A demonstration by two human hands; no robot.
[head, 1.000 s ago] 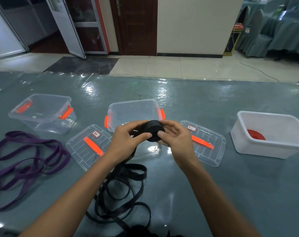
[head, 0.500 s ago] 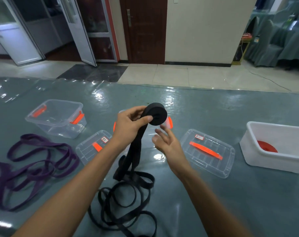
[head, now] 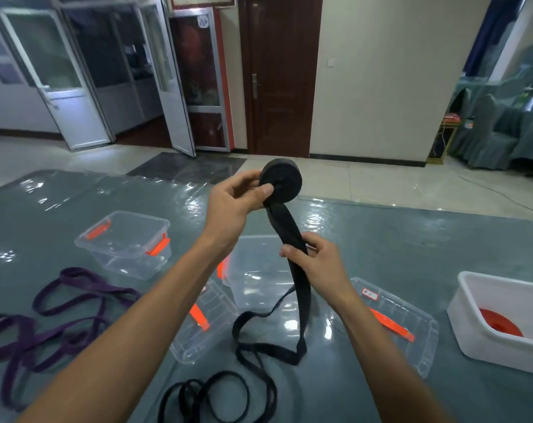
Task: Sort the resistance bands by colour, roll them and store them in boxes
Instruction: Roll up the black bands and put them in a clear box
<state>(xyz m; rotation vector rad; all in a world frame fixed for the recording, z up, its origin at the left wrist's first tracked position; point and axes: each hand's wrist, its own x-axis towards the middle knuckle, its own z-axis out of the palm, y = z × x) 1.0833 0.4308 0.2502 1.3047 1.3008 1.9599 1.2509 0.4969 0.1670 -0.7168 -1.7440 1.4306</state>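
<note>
Since a moment earlier the left hand [head: 231, 206] had lifted the black roll [head: 281, 184] higher above the table [head: 411, 239], still pinching it, while the right hand [head: 317, 264], previously open, now gripped the hanging band [head: 300, 285].

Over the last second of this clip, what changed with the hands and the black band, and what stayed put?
The left hand lifted the black roll up off table level. The right hand let go of the roll, dropped down and pinched the hanging black band below it. The purple bands, clear boxes, lids and white bin with its red roll stayed put.
</note>
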